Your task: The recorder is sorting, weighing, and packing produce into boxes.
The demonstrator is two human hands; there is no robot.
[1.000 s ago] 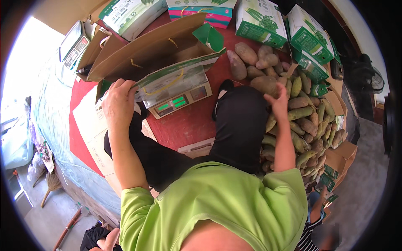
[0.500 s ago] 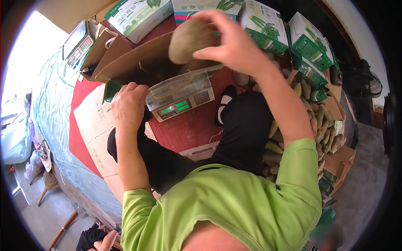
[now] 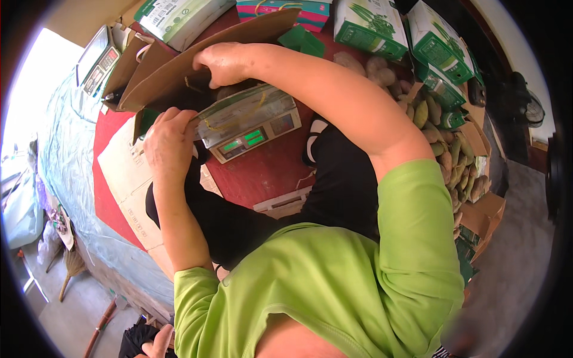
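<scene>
Reaching lower now, right grip (image 3: 224,65) half-curled, so the tuber (image 3: 226,92) is under it inside the box (image 3: 161,83), can't tell if held; left grip (image 3: 169,138) pinches the box.

My right hand (image 3: 225,63) has room in the mouth of the carton (image 3: 271,107), but the tall back flap (image 3: 256,31) stands beyond. Between my legs (image 3: 343,179) is free passage; rightward, heaped tubers (image 3: 421,114) obstruct.
</scene>
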